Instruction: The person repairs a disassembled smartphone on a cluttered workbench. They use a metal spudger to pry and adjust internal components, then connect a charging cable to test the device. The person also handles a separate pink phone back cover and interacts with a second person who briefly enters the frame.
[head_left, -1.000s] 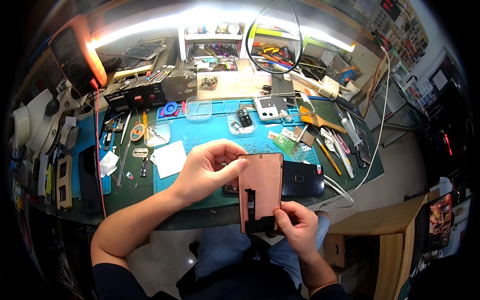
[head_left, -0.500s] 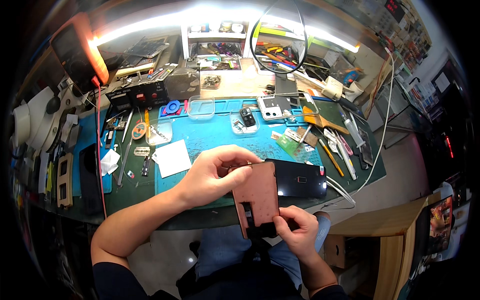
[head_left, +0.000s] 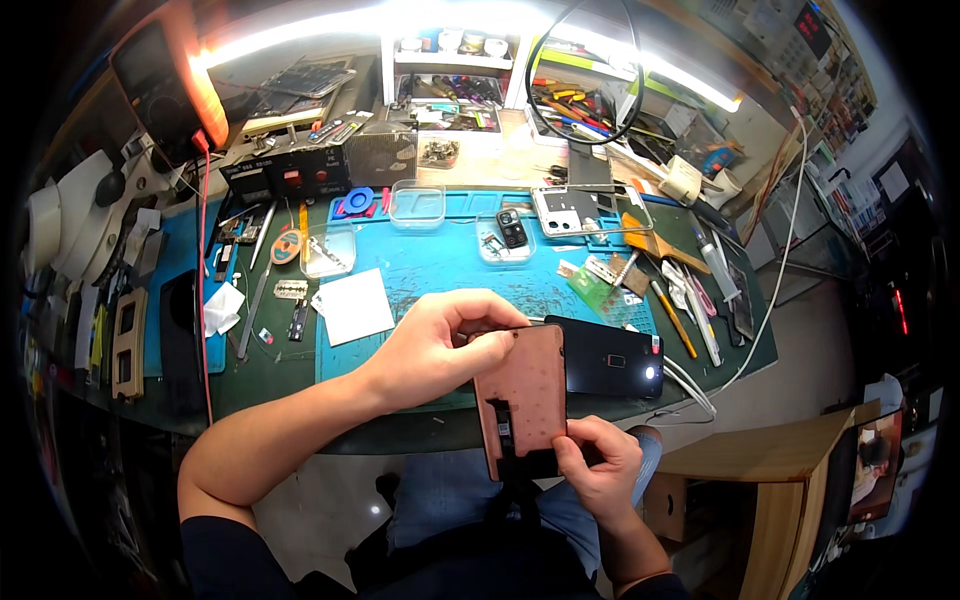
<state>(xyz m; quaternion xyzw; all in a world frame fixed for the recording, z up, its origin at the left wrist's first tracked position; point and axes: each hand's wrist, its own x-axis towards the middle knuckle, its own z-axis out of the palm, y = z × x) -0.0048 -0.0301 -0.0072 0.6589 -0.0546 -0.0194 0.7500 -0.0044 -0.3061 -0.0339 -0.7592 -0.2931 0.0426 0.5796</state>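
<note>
Between my two hands is a phone screen panel, held tilted over the table's front edge with its copper-coloured back facing up. A black flex strip lies along its lower left part. My left hand pinches the top edge, thumb on the copper side. At the lower right edge, my right hand grips it between thumb and fingers. Just right of the panel lies a black phone with a small battery symbol lit on its screen. The face of the panel turned away from me is hidden.
A blue work mat covers the table's middle. A white square pad and a razor blade lie to the left. Clear plastic boxes stand behind. A brush, syringe and white cable are at right.
The view has shifted slightly, so the table sits a little further right in the picture. Both hands keep the same grip on the panel.
</note>
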